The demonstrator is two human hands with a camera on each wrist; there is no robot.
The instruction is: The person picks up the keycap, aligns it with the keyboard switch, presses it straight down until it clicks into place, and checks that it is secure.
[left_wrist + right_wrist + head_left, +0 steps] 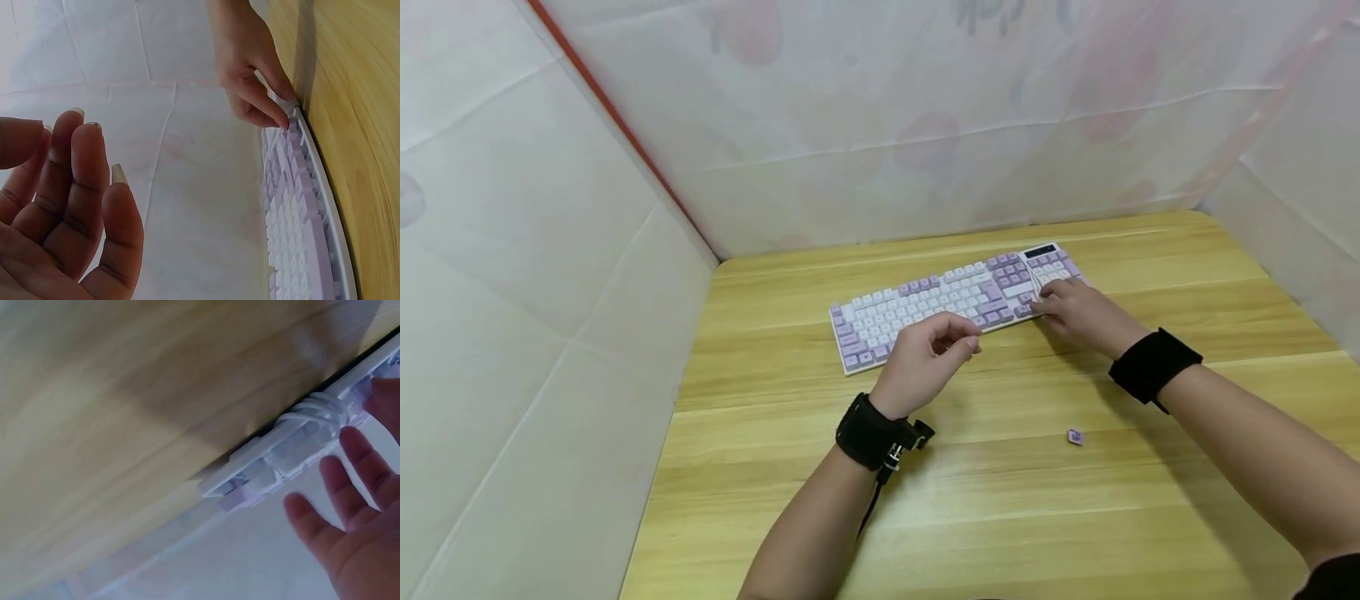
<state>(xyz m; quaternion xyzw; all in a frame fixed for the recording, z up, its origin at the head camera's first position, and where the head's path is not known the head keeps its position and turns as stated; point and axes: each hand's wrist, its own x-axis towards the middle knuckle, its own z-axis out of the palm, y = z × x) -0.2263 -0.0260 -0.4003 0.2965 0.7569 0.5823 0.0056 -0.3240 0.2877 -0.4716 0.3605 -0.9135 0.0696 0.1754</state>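
Note:
A white keyboard with white and purple keys lies at an angle on the wooden table. My right hand is at its right part, fingertips touching the purple keys near the front edge. In the left wrist view, the right index fingertip rests on a purple key, the thumb beside it at the edge. A white cable is looped around the keyboard near the right fingers. My left hand hovers before the keyboard, fingers loosely bent, holding nothing. One loose purple keycap lies on the table.
The wooden table extends under both forearms. Pale printed sheets stand as walls behind and at the sides. A black strap is on the right wrist; a strap with a small camera is on the left.

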